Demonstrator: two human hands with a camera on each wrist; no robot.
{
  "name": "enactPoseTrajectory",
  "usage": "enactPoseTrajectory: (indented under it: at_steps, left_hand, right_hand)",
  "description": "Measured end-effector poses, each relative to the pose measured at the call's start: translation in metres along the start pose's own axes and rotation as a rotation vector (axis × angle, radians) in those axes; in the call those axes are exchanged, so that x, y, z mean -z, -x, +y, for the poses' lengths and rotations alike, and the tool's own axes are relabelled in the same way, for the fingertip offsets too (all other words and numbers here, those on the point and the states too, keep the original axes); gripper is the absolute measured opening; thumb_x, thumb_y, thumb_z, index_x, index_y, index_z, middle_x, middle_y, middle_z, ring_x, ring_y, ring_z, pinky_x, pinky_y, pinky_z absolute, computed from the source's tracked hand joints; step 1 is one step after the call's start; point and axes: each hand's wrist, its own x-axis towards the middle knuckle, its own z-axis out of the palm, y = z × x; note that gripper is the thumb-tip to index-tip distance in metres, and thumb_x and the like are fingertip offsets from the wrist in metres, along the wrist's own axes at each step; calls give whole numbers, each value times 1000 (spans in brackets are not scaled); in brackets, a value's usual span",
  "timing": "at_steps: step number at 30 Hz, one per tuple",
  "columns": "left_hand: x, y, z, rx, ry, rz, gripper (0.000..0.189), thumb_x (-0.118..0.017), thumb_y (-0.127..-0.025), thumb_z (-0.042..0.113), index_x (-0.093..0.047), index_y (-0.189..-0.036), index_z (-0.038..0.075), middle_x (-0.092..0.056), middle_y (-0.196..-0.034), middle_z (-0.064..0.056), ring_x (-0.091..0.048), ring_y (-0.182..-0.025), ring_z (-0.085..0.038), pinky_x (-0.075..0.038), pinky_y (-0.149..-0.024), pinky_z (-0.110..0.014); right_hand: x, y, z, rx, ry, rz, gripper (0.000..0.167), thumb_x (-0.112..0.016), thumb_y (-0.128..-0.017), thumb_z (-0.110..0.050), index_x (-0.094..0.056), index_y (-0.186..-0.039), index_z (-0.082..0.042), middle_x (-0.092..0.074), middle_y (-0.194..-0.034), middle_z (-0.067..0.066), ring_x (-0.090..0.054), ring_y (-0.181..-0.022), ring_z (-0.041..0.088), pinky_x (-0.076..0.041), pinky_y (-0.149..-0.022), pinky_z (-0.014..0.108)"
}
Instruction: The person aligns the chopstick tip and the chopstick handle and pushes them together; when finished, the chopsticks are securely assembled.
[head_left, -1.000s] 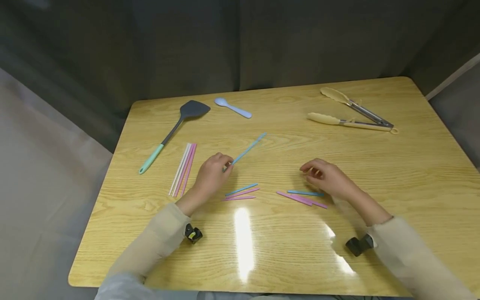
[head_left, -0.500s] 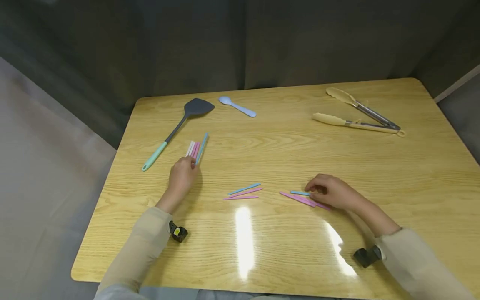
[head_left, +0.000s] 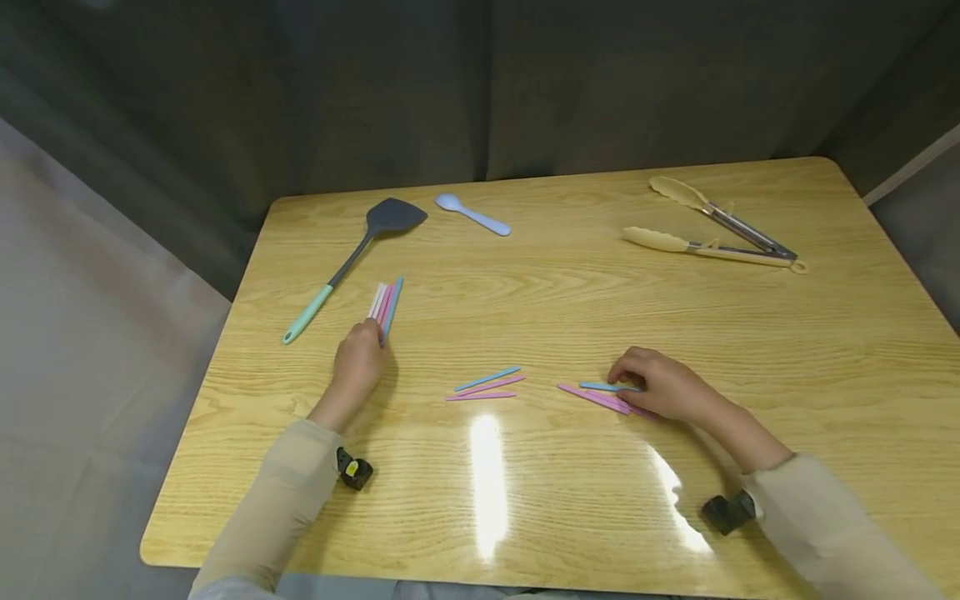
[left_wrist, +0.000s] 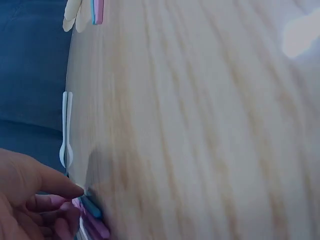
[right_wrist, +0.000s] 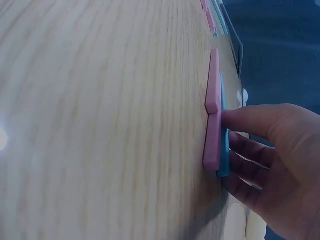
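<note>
Wood-grain table [head_left: 585, 500]: a bright streak of reflected light lies on its near half.
Sleeves: a beige left sleeve [head_left: 288, 483] and a beige right sleeve [head_left: 832, 517], a small black device at each cuff.
Middle trio: two pink sticks [head_left: 480, 396] lie at a slight angle to each other, with a short blue stick [head_left: 487, 378] just beyond them, between the two hands.
Right hand [head_left: 660, 385]: thumb and fingers close on a second blue stick [head_left: 596, 386], which lies on the table.
Beside that stick: overlapping pink sticks [head_left: 577, 392], on its near side.
Left hand [head_left: 358, 362]: fingers pinched at the near end of a longer blue stick [head_left: 393, 304].
Left bundle: that longer stick runs alongside pink and white sticks [head_left: 376, 302], their near ends hidden by the hand.
Turner [head_left: 393, 217]: dark head, mint handle, beyond the left bundle.
Tongs [head_left: 738, 253]: pale yellow tips, arms spread, far right.
Spoon [head_left: 487, 223]: light blue, near the turner's head.
Backdrop: a dark curtain [head_left: 375, 100] behind the far edge.
</note>
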Motion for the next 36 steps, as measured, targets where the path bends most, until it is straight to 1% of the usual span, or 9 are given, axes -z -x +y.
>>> enactPoseTrajectory:
  at_steps: [3, 5, 12, 16, 19, 23, 31, 33, 36]
  left_hand:
    - [-2, -1, 7, -21, -33, -15, 7, -57, -81, -3, -55, -86, -8, -57, -77, -19, -55, -61, -25, -48, -51, -30]
    - [-4, -2, 17, -61, -35, -34, 8, -57, -81, -1, -58, -87, -6, -58, -79, -17, -55, -65, -25, -48, -55, -30]
    - [-13, -1, 65, -299, 31, -208, 13, -59, -85, 9, -66, -94, 3, -62, -90, -6, -57, -82, -19, -48, -71, -28]
    - [-21, 2, 87, -430, 33, -296, 11, -62, -84, 13, -69, -90, 7, -62, -86, -2, -55, -78, -15, -47, -69, -24]
    - [-26, 3, 98, -492, -8, -332, 11, -61, -85, 16, -69, -87, 9, -61, -82, 0, -54, -74, -13, -46, -64, -23]
    - [-32, 4, 105, -547, -89, -319, 9, -61, -83, 15, -69, -84, 11, -60, -78, 1, -54, -70, -12, -44, -59, -22]
    - [-37, 7, 109, -653, -211, -203, 8, -61, -83, 14, -66, -80, 8, -56, -70, 1, -52, -63, -12, -44, -54, -22]
    - [-38, 6, 110, -658, -204, -197, 8, -60, -83, 11, -65, -79, 8, -56, -70, 1, -51, -62, -12, -43, -53, -21]
    - [-36, 4, 112, -616, -156, -213, 9, -59, -83, 11, -63, -76, 9, -55, -67, 2, -49, -58, -10, -41, -50, -20]
  right_hand:
    - [0, 0, 0, -1, 7, 3, 16, -68, -77, -5, -63, -92, -10, -57, -88, -1, -50, -75, 11, -45, -64, 27]
    - [0, 0, 0, -2, 9, 5, 15, -68, -78, -5, -63, -92, -10, -57, -88, -1, -50, -75, 10, -45, -64, 27]
    - [0, -1, -2, 23, 21, 27, 14, -68, -78, -6, -63, -90, -10, -56, -86, -2, -48, -72, 10, -44, -62, 26]
    - [0, -2, -3, 33, 31, 35, 13, -68, -78, -6, -63, -88, -12, -56, -85, -2, -47, -70, 10, -42, -60, 26]
    - [-1, -2, -4, 29, 40, 39, 13, -68, -77, -6, -62, -87, -12, -56, -85, -2, -46, -70, 10, -42, -60, 26]
    - [-2, -2, -7, 23, 58, 48, 13, -69, -77, -6, -62, -86, -12, -55, -84, -2, -47, -70, 11, -42, -60, 27]
    - [-1, -1, -9, 6, 103, 54, 12, -69, -77, -7, -60, -84, -12, -53, -82, -2, -47, -70, 12, -43, -59, 28]
    - [-1, -1, -9, -6, 107, 55, 11, -68, -77, -8, -60, -83, -11, -53, -82, -2, -48, -70, 12, -43, -59, 28]
    - [2, -1, -9, -38, 85, 62, 10, -67, -77, -8, -60, -84, -11, -54, -80, -3, -47, -70, 12, -42, -60, 28]
